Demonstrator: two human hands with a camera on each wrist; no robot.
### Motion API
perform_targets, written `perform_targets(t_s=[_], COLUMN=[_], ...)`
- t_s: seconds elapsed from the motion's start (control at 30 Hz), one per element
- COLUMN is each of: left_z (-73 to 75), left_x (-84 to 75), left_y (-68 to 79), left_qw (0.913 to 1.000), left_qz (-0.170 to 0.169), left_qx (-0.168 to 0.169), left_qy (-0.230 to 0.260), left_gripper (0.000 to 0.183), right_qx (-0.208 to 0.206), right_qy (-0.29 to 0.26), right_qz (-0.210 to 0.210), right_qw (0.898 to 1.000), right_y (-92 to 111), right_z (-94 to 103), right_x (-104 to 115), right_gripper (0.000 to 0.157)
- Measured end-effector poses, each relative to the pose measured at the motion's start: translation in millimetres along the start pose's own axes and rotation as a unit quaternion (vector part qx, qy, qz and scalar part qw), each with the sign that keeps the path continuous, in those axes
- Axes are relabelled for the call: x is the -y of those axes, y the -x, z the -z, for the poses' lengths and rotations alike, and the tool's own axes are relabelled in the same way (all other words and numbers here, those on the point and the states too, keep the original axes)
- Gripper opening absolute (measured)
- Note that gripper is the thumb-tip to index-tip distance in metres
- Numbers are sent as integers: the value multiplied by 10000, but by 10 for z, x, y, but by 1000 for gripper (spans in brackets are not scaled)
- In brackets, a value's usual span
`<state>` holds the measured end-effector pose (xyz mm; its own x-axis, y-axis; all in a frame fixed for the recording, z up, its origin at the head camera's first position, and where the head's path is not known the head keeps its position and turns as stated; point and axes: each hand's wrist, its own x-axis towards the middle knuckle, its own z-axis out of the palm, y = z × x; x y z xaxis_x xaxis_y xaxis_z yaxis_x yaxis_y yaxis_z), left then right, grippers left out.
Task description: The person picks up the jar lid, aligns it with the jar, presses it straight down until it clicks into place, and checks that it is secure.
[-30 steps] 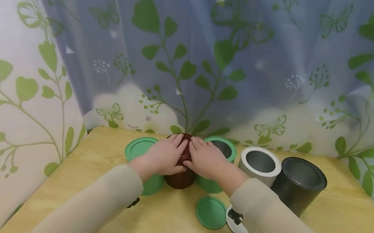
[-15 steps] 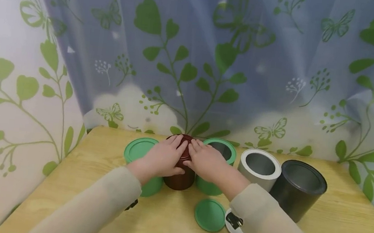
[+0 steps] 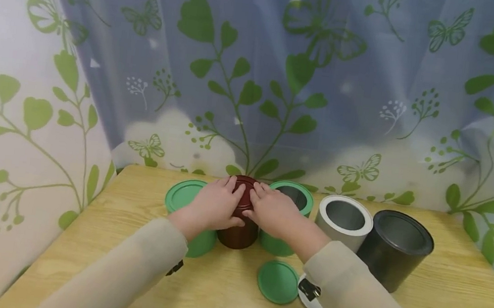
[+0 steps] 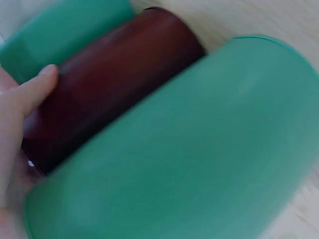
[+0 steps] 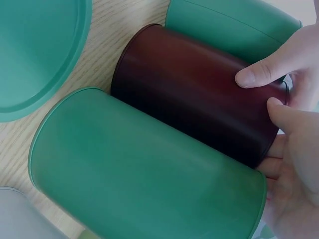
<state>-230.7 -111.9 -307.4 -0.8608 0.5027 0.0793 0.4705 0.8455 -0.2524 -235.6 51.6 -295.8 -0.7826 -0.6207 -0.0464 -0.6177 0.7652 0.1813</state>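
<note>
A dark red can [image 3: 237, 237] stands upright in the middle of the row, its red lid [image 3: 245, 194] on top. My left hand [image 3: 216, 204] lies over the lid's left part, fingers extended. From the other side my right hand [image 3: 272, 210] rests on the lid with straight fingers pointing away from me. Both thumbs touch the can's side near its top, as the right wrist view shows. Close on the left is a green can [image 3: 185, 195] with its lid on. To the right, partly behind my right hand, stands an open green can [image 3: 279, 246].
Farther right are an open white can [image 3: 341, 232] and an open black can [image 3: 387, 261]. A green lid [image 3: 278, 282] lies on the wooden table [image 3: 222, 293], beside a white lid [image 3: 313, 304] partly under my right sleeve. A leaf-patterned curtain [image 3: 248, 139] hangs behind.
The fingers have shifted slightly apart, so more of the red lid shows between them. Otherwise the cans and lids stay in place; the head view moves only a little.
</note>
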Motion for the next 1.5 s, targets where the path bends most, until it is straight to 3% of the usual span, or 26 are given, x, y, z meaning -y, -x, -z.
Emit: perform_targets(t_s=[0.17, 0.43, 0.63, 0.73, 1.07, 1.33, 1.5], left_z=[14, -65, -3, 25, 37, -3, -13], left_x=[36, 49, 0, -19, -15, -61, -23], left_y=[46, 128, 202, 248, 234, 234, 159], left_qw=[9997, 9987, 9978, 9977, 9944, 9956, 9962], left_qz=[117, 0, 333, 291, -48, 48, 310], left_qx=[-53, -465, -188, -112, -765, -605, -491], left_qy=[-189, -188, -545, -605, -734, -715, -654], left_gripper=[81, 73, 67, 60, 51, 54, 76], right_qx=[-98, 27, -111, -128, -342, -265, -476], right_qy=[49, 126, 142, 131, 290, 16, -37], right_qz=[-1, -83, 9, 57, 172, 130, 168], right_qw=[9999, 9999, 9998, 9998, 9988, 9996, 9987], right_y=[-16, -15, -23, -8, -12, 43, 14], right_z=[2, -14, -27, -35, -16, -42, -37], right_x=[-3, 6, 31, 48, 10, 24, 27], right_gripper=[60, 61, 57, 55, 51, 52, 52])
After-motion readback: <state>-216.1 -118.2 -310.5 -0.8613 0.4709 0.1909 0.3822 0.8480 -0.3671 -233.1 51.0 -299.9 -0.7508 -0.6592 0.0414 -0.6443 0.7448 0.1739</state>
